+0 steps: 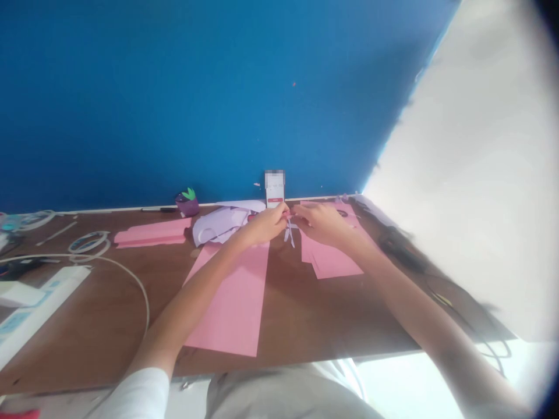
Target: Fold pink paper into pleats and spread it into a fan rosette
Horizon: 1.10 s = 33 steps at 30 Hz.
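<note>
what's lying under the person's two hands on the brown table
A long pink paper sheet lies under the left hand, a smaller pink sheet stack under the right hand. The small pale piece they pinch is mostly covered by fingers.

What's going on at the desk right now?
A person sits at a brown desk against a blue wall. Their left hand and right hand meet over a small pale paper piece, pinching it between them. A long pink sheet lies under the left forearm, more pink sheets under the right. A phone leans against the wall behind.
</note>
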Tool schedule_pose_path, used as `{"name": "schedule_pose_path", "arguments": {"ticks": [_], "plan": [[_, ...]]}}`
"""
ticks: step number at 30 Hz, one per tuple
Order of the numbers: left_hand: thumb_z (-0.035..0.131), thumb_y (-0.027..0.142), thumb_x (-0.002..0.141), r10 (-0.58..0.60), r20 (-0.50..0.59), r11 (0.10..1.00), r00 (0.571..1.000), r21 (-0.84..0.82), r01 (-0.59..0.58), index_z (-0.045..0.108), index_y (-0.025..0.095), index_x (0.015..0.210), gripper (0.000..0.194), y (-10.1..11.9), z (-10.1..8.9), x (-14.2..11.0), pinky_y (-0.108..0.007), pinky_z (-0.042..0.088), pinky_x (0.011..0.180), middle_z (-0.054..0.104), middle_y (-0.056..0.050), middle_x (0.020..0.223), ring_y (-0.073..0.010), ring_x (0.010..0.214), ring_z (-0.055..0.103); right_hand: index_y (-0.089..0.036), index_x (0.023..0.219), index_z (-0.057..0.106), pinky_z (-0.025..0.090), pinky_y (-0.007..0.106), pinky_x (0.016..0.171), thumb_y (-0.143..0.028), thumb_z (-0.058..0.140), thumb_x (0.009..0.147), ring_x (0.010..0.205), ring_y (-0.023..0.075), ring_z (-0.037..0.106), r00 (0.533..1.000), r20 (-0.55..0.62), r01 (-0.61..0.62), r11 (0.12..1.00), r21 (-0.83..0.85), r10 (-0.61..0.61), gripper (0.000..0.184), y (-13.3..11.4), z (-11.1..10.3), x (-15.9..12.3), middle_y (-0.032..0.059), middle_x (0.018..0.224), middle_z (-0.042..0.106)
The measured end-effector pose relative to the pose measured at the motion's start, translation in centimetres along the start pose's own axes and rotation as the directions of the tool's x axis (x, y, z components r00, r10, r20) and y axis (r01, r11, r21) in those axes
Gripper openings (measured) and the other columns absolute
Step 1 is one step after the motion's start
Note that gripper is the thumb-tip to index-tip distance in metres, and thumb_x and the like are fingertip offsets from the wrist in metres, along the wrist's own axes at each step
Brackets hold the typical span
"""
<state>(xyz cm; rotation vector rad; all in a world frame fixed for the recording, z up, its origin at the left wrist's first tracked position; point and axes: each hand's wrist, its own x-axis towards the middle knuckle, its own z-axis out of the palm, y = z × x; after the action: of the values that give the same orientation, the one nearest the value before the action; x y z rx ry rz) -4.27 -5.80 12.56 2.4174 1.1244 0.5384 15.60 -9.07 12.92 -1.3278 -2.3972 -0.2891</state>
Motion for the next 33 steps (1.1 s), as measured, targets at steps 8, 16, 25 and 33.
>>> {"name": "schedule_pose_path", "arguments": {"ticks": [8, 16, 25, 33], "plan": [[0.033, 0.034, 0.097, 0.057, 0.019, 0.99, 0.998, 0.125, -0.059, 0.055, 0.02, 0.087, 0.027, 0.1, 0.1, 0.0, -0.028, 0.03, 0.06, 0.065, -0.006, 0.082, -0.0169, 0.064, 0.053, -0.018, 0.08, 0.065, 0.017, 0.027, 0.055, -0.027, 0.044, 0.092, 0.059, 0.0134, 0.048, 1.0, 0.003, 0.017, 0.999, -0.028, -0.017, 0.026, 0.2, 0.7, 0.1, 0.004, 0.072, 0.065], [0.038, 0.034, 0.092, 0.054, 0.095, 0.998, 0.994, -0.026, -0.052, 0.057, 0.018, 0.073, 0.031, -0.5, -0.5, 0.7, -0.026, 0.032, 0.058, 0.062, -0.002, 0.071, -0.0144, 0.062, 0.051, -0.014, 0.073, 0.064, 0.015, 0.032, 0.057, -0.02, 0.043, 0.092, 0.059, 0.0144, 0.046, 0.955, -0.024, 0.284, 0.934, -0.215, -0.296, 0.029, 0.7, 1.6, 0.3, 0.0071, 0.066, 0.063], [0.042, 0.037, 0.09, 0.028, 0.174, 0.972, 0.984, -0.233, 0.014, 0.057, 0.017, 0.076, 0.029, -1.5, 0.6, 1.7, -0.024, 0.031, 0.052, 0.052, 0.001, 0.062, -0.0103, 0.052, 0.045, -0.014, 0.07, 0.062, 0.012, 0.032, 0.055, -0.009, 0.044, 0.086, 0.054, 0.0138, 0.043, 0.946, 0.071, 0.321, 0.9, -0.295, -0.315, 0.025, 1.1, 1.6, 0.3, 0.0066, 0.062, 0.061], [0.042, 0.035, 0.089, 0.039, 0.083, 0.982, 0.996, -0.186, -0.023, 0.053, 0.017, 0.066, 0.031, -1.4, 1.0, 2.1, -0.025, 0.032, 0.055, 0.052, 0.0, 0.061, -0.0112, 0.056, 0.046, -0.012, 0.075, 0.066, 0.013, 0.032, 0.055, -0.007, 0.043, 0.084, 0.055, 0.0139, 0.044, 0.956, 0.089, 0.293, 0.919, -0.263, -0.279, 0.025, 1.2, 1.3, 0.2, 0.0077, 0.062, 0.061]]}}
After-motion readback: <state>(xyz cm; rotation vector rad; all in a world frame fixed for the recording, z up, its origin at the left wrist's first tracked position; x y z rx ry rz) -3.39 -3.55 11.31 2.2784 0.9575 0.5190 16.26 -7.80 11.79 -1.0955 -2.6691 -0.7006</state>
